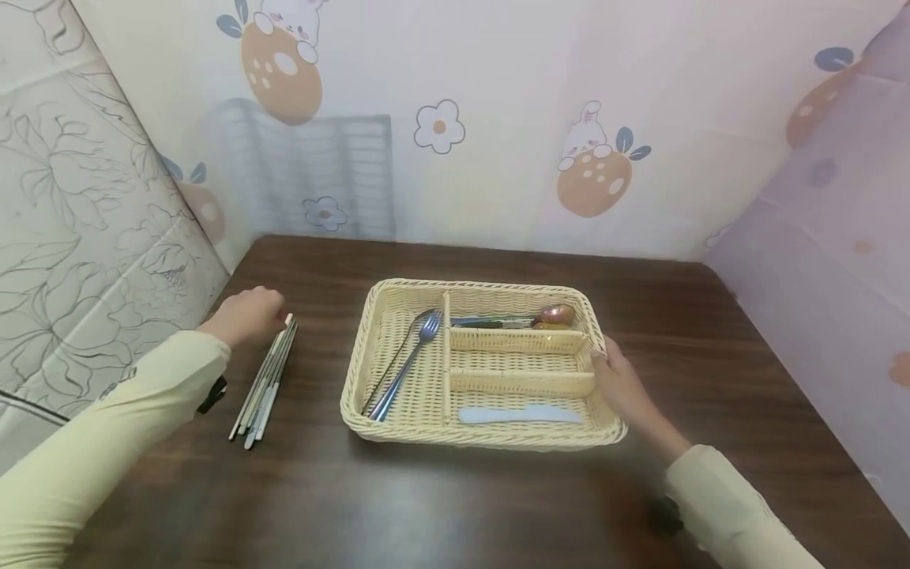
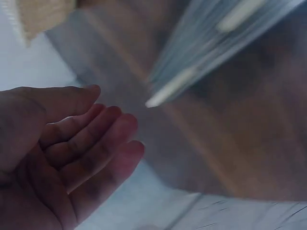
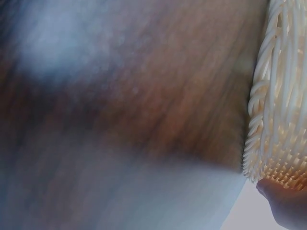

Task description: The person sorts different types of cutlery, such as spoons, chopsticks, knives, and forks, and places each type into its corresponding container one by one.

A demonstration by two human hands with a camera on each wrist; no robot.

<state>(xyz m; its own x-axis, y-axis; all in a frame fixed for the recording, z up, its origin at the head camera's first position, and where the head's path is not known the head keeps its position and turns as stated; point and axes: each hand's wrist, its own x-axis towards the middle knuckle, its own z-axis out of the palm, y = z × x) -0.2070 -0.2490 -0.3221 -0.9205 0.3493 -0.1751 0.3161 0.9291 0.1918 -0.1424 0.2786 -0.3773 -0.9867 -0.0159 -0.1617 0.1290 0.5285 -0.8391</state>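
Just beside the far ends of a bundle of chopsticks (image 1: 265,387), the left hand (image 1: 249,314) hangs near the left edge of the surface (image 1: 455,498). Its arm stretches forward from the near left; the wrist view shows the fingers lightly bent, side by side, and the thumb a narrow gap from them, the palm bare and the nearest stick tip apart from it. Farther right, the right hand (image 1: 626,387) grips the right end of a woven basket (image 1: 490,437), thumb over the rim.

The chopsticks fan slightly, slim and straight, silvery and cream, lengthwise along the surface's left side. The cream basket, braided at the rim, sits around the surface's middle, well apart from its far corners. Its long left compartment holds a bluish, shiny fork (image 1: 405,367), tines toward the far edge, and a thin dark utensil (image 1: 389,370) alongside. A coppery spoon (image 1: 556,314) lies in the far right compartment, a white knife (image 1: 522,414) in the near one.
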